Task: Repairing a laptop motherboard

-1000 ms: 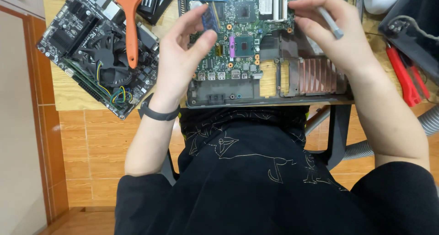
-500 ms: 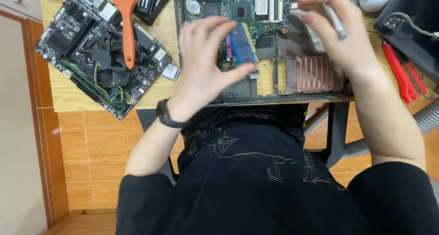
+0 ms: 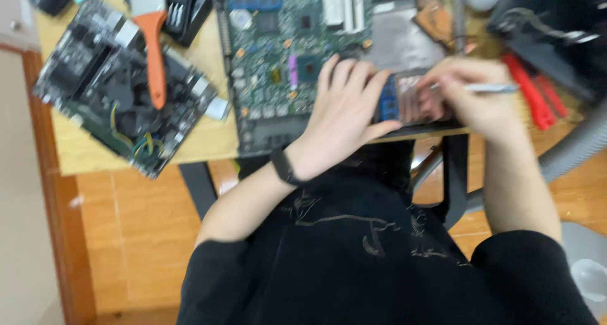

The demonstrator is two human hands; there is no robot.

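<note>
Workbench of pale wood carries everything here, seen from above a person in a black printed top. Largest on it is the green laptop circuit board, lying flat at the bench's near edge, and every other item is placed from that board. To its left sits a darker black circuit board with an orange-handled brush lying across it. To its right lie red-handled pliers, well apart from the hands. At the board's near right corner, beside its copper-coloured heat sink, a small blue memory module is pinched along its edge by the left hand, fingers close together and thumb beneath. The right hand meets it from the other side, curled over the module while a slim silver pen-like tool is tucked between its fingers. The picture is blurred, so whether the module already sits in a slot cannot be told. Judged from the grip, the work would go best with the module held by its edges, squared to its slot and pressed evenly.
</note>
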